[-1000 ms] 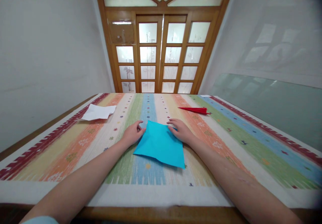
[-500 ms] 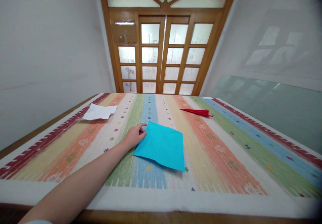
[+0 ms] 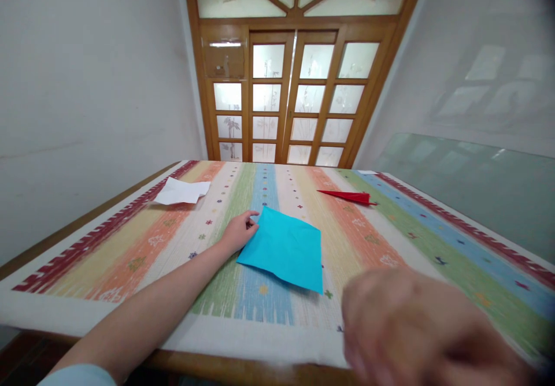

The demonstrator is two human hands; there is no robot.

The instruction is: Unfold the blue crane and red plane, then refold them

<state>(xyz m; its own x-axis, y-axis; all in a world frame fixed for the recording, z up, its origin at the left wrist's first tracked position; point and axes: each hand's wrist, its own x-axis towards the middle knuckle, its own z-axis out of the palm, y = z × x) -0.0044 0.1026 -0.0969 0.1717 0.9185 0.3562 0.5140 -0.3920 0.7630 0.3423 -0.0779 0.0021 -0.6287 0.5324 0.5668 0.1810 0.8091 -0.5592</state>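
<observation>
Paper: we judge the blue sheet (image 3: pixel 285 249) light, thin and limp, easy to crease and easy to slide on cloth; it looks like a plain square with no fold showing, though one near corner lifts slightly.
Place: it lies flat on the striped cloth (image 3: pixel 390 241) of the table (image 3: pixel 243 367), about midway between the left and right edges and nearer the near edge than the far one.
Hold: we would take it by a corner or along an edge, pinching lightly, since a press in the middle would only pin it and a hard pinch would mark it.
Left hand (image 3: pixel 240 231): it rests on the cloth at the sheet's far left corner, fingers loosely curled, thumb and fingertips touching the paper's edge; it steadies the sheet rather than clamps it.
Right hand (image 3: pixel 416 328): it is raised close to the camera near the table's near right corner, well apart from the sheet and badly blurred; we cannot tell how far its fingers are spread, and we see nothing in it.
Other paper: a white sheet (image 3: pixel 182 192) sits toward the far left corner, and a folded red paper (image 3: pixel 348 196) lies toward the far right, both well apart from our hands.
</observation>
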